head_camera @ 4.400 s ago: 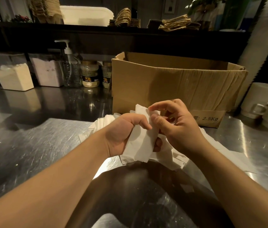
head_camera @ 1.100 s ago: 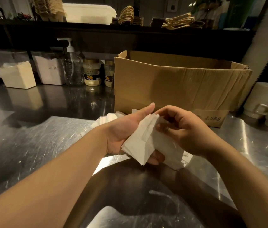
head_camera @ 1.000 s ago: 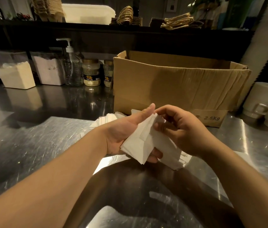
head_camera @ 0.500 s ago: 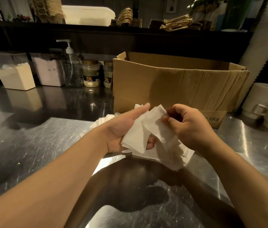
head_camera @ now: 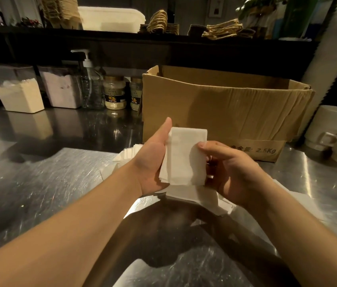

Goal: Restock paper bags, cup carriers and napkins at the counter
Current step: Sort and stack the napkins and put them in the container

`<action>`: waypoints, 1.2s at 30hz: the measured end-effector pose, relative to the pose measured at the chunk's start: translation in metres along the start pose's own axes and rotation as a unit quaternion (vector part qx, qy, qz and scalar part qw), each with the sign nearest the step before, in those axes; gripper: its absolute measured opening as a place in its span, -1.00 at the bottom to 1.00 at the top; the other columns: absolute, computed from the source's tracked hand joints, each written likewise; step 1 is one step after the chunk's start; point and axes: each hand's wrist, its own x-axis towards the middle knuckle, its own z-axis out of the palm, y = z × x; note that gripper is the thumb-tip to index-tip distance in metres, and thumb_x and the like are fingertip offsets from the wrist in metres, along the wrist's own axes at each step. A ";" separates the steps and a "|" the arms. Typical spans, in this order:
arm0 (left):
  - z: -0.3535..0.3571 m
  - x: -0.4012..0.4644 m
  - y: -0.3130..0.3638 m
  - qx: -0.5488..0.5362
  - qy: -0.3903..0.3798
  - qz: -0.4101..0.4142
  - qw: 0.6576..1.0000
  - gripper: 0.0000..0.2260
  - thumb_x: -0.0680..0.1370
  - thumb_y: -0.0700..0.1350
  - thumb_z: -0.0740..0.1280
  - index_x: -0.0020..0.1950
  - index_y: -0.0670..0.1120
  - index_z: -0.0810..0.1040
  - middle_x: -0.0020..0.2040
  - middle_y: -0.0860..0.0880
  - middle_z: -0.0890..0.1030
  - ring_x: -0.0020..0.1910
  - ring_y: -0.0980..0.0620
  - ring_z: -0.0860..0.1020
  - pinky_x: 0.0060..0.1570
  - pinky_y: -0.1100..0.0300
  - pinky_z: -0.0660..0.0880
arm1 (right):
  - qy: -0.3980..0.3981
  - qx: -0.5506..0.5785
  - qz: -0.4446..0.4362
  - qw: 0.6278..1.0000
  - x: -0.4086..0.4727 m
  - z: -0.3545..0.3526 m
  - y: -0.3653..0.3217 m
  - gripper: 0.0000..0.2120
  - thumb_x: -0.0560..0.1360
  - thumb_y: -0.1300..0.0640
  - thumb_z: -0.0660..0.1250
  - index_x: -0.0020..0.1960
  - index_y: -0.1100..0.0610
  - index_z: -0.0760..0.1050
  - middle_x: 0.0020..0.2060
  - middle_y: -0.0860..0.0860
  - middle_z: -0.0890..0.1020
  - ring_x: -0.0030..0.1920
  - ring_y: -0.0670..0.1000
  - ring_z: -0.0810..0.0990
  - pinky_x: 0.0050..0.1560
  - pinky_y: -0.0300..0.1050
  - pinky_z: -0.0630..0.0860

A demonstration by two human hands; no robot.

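A small stack of white napkins [head_camera: 184,157] stands upright between my hands above the steel counter [head_camera: 49,183]. My left hand [head_camera: 153,160] cups its left edge, thumb straight up along the side and fingers hidden behind. My right hand [head_camera: 228,170] grips the right edge, thumb on the front face and fingers curled behind. More loose white napkins [head_camera: 196,196] lie spread on the counter under and behind my hands.
An open brown cardboard box [head_camera: 225,108] marked 2.5Kg stands just behind my hands. Powder containers [head_camera: 19,94], a pump bottle [head_camera: 91,88] and jars [head_camera: 113,93] line the back left. White cups [head_camera: 333,129] sit at the right. Brown paper bag handles [head_camera: 223,30] lie on the dark shelf above.
The crumpled, fanned napkins have been squared into a flat upright stack. My right hand shifted from pulling at a napkin's corner to holding the stack's right edge.
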 end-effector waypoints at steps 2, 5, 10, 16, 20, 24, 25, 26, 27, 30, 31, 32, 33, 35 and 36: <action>0.001 0.000 -0.002 -0.009 -0.006 0.001 1.000 -0.33 0.54 0.49 -0.02 0.39 0.12 0.51 0.32 -0.12 0.62 0.31 -0.22 0.58 0.26 -0.20 0.55 | 0.009 0.022 0.017 1.000 0.001 0.004 0.003 -0.80 0.49 0.02 0.47 0.08 0.07 0.65 0.08 0.15 0.67 0.15 0.20 0.61 0.26 0.13 0.55; 0.003 -0.002 -0.002 -0.017 -0.025 0.001 1.000 -0.32 0.53 0.51 -0.04 0.32 0.11 0.56 0.20 -0.10 0.69 0.16 -0.16 0.66 0.14 -0.14 0.62 | 0.034 0.041 0.026 0.998 0.000 0.010 0.007 -0.76 0.48 -0.01 0.49 0.08 0.09 0.66 -0.13 0.13 0.64 -0.11 0.11 0.54 -0.14 -0.11 0.52; 0.006 -0.005 -0.002 -0.008 -0.046 -0.018 0.999 -0.46 0.44 0.33 0.26 0.32 0.08 0.54 0.08 -0.12 0.66 0.11 -0.15 0.62 0.10 -0.11 0.61 | 0.036 0.050 0.020 0.998 -0.006 0.016 0.010 -0.76 0.51 0.03 0.45 0.14 0.09 0.63 -0.29 -0.01 0.59 -0.23 0.01 0.49 -0.36 -0.21 0.44; 0.001 -0.007 0.002 -0.091 -0.045 -0.039 0.994 -0.57 0.42 0.09 0.34 0.25 -0.03 0.55 -0.11 -0.13 0.67 -0.07 -0.10 0.61 0.01 0.02 0.58 | 0.108 -0.191 -0.162 0.962 0.001 0.013 0.012 -0.55 0.52 -0.02 0.47 0.34 -0.06 0.42 0.13 -0.05 0.58 -0.03 -0.11 0.62 -0.19 -0.31 0.55; 0.002 -0.008 0.002 -0.086 -0.068 -0.037 0.993 -0.62 0.45 0.01 0.30 0.25 -0.05 0.49 -0.16 -0.13 0.68 -0.19 -0.08 0.66 -0.10 0.08 0.63 | 0.019 -0.435 -0.282 0.855 0.002 0.003 0.013 0.00 0.27 -0.37 0.51 0.55 -0.32 0.03 0.44 -0.25 0.21 0.37 -0.13 0.31 0.26 -0.28 0.33; 0.005 -0.010 0.002 -0.053 -0.069 -0.048 0.995 -0.65 0.39 -0.03 0.33 0.17 -0.02 0.53 -0.20 -0.11 0.68 -0.21 -0.08 0.65 -0.10 0.06 0.59 | -0.051 -0.490 -0.260 0.830 0.002 -0.002 0.017 0.22 0.13 -0.40 0.59 0.50 -0.53 -0.20 0.49 -0.35 0.11 0.49 0.03 0.23 0.41 0.30 0.41; 0.004 -0.009 0.001 -0.051 -0.068 -0.053 0.995 -0.66 0.39 -0.03 0.34 0.16 -0.01 0.55 -0.16 -0.12 0.67 -0.17 -0.09 0.63 -0.08 0.04 0.58 | -0.066 -0.489 -0.254 0.832 0.001 -0.002 0.017 0.23 0.14 -0.34 0.62 0.48 -0.55 -0.20 0.48 -0.35 0.13 0.49 0.04 0.23 0.37 0.31 0.44; 0.003 -0.009 0.002 -0.049 -0.067 -0.059 0.995 -0.67 0.40 -0.03 0.34 0.16 0.00 0.56 -0.12 -0.12 0.66 -0.13 -0.10 0.61 -0.06 0.03 0.56 | -0.079 -0.491 -0.249 0.831 0.001 -0.003 0.016 0.22 0.18 -0.26 0.64 0.48 -0.56 -0.20 0.46 -0.36 0.16 0.48 0.02 0.23 0.36 0.28 0.46; 0.002 -0.008 0.001 -0.047 -0.063 -0.065 0.995 -0.66 0.41 -0.01 0.34 0.17 0.00 0.57 -0.08 -0.13 0.64 -0.09 -0.11 0.60 -0.05 0.02 0.55 | -0.089 -0.493 -0.246 0.829 0.001 -0.004 0.016 0.21 0.22 -0.19 0.66 0.48 -0.56 -0.18 0.43 -0.37 0.18 0.46 0.00 0.25 0.35 0.25 0.48; 0.004 -0.008 0.001 -0.057 -0.048 -0.072 0.995 -0.64 0.41 0.02 0.36 0.19 -0.02 0.57 -0.08 -0.12 0.63 -0.09 -0.10 0.60 -0.07 0.03 0.56 | -0.093 -0.488 -0.265 0.826 0.003 -0.003 0.018 0.16 0.24 -0.18 0.66 0.49 -0.54 -0.13 0.43 -0.36 0.16 0.43 0.01 0.30 0.32 0.18 0.52; 0.004 -0.008 0.001 -0.078 -0.046 -0.062 0.994 -0.66 0.43 0.01 0.36 0.17 -0.04 0.59 -0.07 -0.12 0.63 -0.10 -0.09 0.61 -0.06 0.03 0.56 | -0.088 -0.480 -0.276 0.828 0.004 -0.003 0.019 0.14 0.23 -0.23 0.65 0.51 -0.49 -0.09 0.43 -0.34 0.15 0.41 -0.04 0.31 0.31 0.08 0.53; 0.005 -0.008 0.000 -0.099 -0.045 -0.053 0.993 -0.69 0.44 0.01 0.36 0.15 -0.06 0.62 -0.04 -0.12 0.63 -0.10 -0.08 0.61 -0.03 0.03 0.56 | -0.082 -0.472 -0.288 0.829 0.004 -0.003 0.020 0.10 0.22 -0.28 0.63 0.51 -0.42 -0.02 0.42 -0.32 0.15 0.39 -0.11 0.32 0.29 -0.09 0.53; 0.005 -0.008 0.000 -0.115 -0.043 -0.045 0.991 -0.70 0.46 0.00 0.36 0.14 -0.06 0.64 0.01 -0.12 0.61 -0.07 -0.07 0.60 0.01 0.02 0.55 | -0.074 -0.470 -0.296 0.828 0.004 -0.003 0.021 0.06 0.21 -0.29 0.63 0.49 -0.36 0.03 0.38 -0.31 0.17 0.35 -0.19 0.32 0.24 -0.24 0.51; 0.005 -0.008 0.000 -0.130 -0.040 -0.042 0.990 -0.71 0.46 0.01 0.35 0.11 -0.07 0.65 0.04 -0.13 0.60 -0.05 -0.08 0.60 0.03 0.02 0.56 | -0.057 -0.477 -0.299 0.824 0.004 -0.004 0.022 -0.02 0.21 -0.26 0.64 0.40 -0.32 0.07 0.32 -0.25 0.23 0.25 -0.23 0.39 0.13 -0.35 0.53; 0.005 -0.009 0.000 -0.134 -0.036 -0.043 0.989 -0.71 0.46 0.03 0.33 0.09 -0.07 0.65 0.00 -0.13 0.63 -0.10 -0.09 0.62 0.00 0.04 0.59 | -0.047 -0.478 -0.298 0.825 0.004 -0.004 0.023 -0.07 0.23 -0.23 0.65 0.36 -0.31 0.09 0.28 -0.21 0.27 0.20 -0.20 0.43 0.09 -0.33 0.56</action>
